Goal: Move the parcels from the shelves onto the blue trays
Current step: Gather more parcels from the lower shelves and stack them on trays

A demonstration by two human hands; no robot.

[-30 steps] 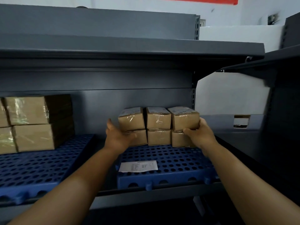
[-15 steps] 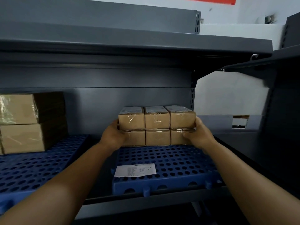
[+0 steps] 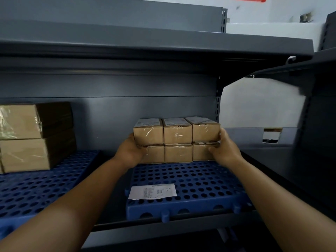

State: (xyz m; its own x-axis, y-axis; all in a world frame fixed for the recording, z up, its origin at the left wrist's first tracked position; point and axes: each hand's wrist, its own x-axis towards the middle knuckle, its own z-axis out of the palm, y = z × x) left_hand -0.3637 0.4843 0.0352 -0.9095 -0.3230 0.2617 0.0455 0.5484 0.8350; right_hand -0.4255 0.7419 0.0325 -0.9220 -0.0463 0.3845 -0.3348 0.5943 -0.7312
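Observation:
A block of small brown parcels point(image 3: 177, 140), three wide and two high, taped and labelled on top, rests on the back of the right blue tray point(image 3: 196, 182). My left hand point(image 3: 130, 153) presses the block's left end, fingers curled over the lower left parcel. My right hand point(image 3: 224, 149) clamps the right end, fingers on the lower right parcel. Both hands squeeze the block between them. The parcels sit tight together with flush fronts.
A white paper label point(image 3: 152, 190) lies on the tray's front. Larger stacked brown boxes point(image 3: 32, 137) stand on a second blue tray point(image 3: 41, 182) at left. A grey shelf board point(image 3: 145, 46) overhangs close above. A dark shelf unit point(image 3: 320, 142) stands at right.
The parcels were loosely spaced and skewed; both hands have pushed inward and the block is now tight and squared. The view has shifted slightly right.

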